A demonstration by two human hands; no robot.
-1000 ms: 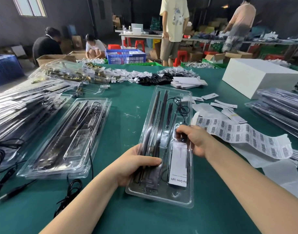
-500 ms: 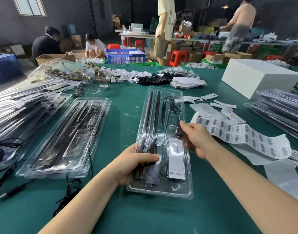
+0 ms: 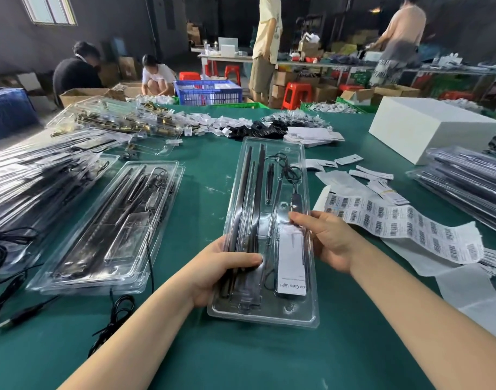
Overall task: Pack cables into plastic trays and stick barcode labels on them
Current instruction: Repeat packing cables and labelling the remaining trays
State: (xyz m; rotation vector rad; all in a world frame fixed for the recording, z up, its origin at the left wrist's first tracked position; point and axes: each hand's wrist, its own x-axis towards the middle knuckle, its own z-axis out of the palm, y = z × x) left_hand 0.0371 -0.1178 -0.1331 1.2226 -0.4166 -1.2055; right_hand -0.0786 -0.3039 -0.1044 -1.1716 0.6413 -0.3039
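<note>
While both hands have the clear blister tray [image 3: 269, 220] at centre frame, it looks packed: black light bars [image 3: 248, 204] down its left channels, a thin black cable with inline controller [image 3: 290, 175] coiled at its 1 o'clock end, and a white "Grow Light" card [image 3: 291, 263] in the right pocket.

Left hand [image 3: 221, 270]: grips the tray's left edge at 7 o'clock, thumb curled over the top onto the bars; the other fingers are hidden underneath.

Right hand [image 3: 329, 240]: at the tray's right edge at 3 o'clock, fingertips [image 3: 296, 218] on the top face just above the card, palm against the rim. Can't tell whether the thumb wraps underneath, so pinch versus plain press is unclear.

Whether a lid half is closed over the tray isn't readable, because of glare on the plastic.

Progress, my read:
- Cable and parts loaded in this tray: done.
- No barcode visible on it, so labelling is probably the next step. The barcode label sheet [image 3: 404, 220] lies on the green table [image 3: 185, 347] at 3 o'clock, just beside the right hand, many labels still on it.
- Another filled tray [image 3: 111, 229] sits at 9 o'clock, with loose black cables [image 3: 111, 319] at 8 o'clock near it.
- Tray stacks at far 9-10 o'clock [image 3: 38, 175] and 2-3 o'clock [image 3: 466, 178]; label status not readable.
</note>
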